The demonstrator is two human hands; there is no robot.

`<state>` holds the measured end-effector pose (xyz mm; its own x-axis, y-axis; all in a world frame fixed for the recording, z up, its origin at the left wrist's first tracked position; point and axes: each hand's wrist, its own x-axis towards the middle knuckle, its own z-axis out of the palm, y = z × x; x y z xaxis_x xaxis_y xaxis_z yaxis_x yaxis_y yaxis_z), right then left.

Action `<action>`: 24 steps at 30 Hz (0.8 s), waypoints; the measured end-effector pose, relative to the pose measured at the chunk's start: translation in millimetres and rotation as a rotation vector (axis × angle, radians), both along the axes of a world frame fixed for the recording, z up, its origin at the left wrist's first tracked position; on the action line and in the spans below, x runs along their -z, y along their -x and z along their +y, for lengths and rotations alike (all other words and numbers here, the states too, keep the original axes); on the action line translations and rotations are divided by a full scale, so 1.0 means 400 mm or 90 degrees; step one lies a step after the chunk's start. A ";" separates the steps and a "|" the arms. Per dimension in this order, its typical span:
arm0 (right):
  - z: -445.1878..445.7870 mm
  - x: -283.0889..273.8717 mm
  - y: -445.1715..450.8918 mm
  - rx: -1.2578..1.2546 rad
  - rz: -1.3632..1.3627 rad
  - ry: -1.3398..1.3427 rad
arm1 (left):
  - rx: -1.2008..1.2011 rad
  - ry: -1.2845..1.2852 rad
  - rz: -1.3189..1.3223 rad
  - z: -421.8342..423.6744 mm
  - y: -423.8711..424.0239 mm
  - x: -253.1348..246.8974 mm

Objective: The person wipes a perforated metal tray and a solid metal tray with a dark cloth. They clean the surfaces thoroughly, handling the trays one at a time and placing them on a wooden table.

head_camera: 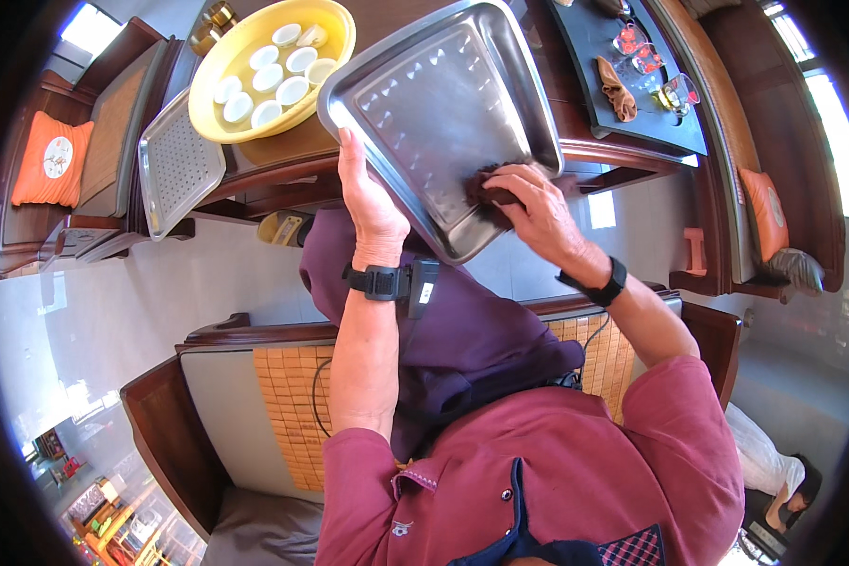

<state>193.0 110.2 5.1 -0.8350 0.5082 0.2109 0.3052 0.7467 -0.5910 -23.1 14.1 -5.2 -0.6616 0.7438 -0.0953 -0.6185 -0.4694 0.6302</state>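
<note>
A rectangular stainless steel tray point(431, 106) is tilted up over my lap, its inside facing me. My left hand point(368, 187) grips its left rim, thumb along the edge. In my right hand point(534, 205) is a dark brown scrubbing cloth or pad point(492, 185), pressed on the tray's inner surface near the lower right corner. What the material of the pad is, I cannot tell. Beyond the tray's left side, a yellow plastic basin point(205, 117) holds several small white cups point(268, 78) in water. A perforated metal tray point(182, 159) leans over the table edge beside the basin.
The dark wooden table point(269, 164) carries a black tea tray point(651, 124) at right, with patterned glasses point(640, 49), a glass cup point(676, 95) and a folded brown cloth point(614, 90). Brass-coloured cups point(212, 28) stand behind the basin. Another person point(771, 453) is at the lower right.
</note>
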 end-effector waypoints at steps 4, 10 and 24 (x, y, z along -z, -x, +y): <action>-0.107 -0.010 0.088 0.006 0.114 0.161 | 0.020 -0.026 -0.033 -0.001 -0.011 -0.006; -0.121 0.035 0.079 -0.153 -0.077 0.070 | 0.019 -0.003 -0.005 -0.018 -0.004 0.014; -0.001 -0.114 0.263 -0.153 0.087 -0.190 | 0.107 -0.044 -0.002 -0.002 -0.020 -0.025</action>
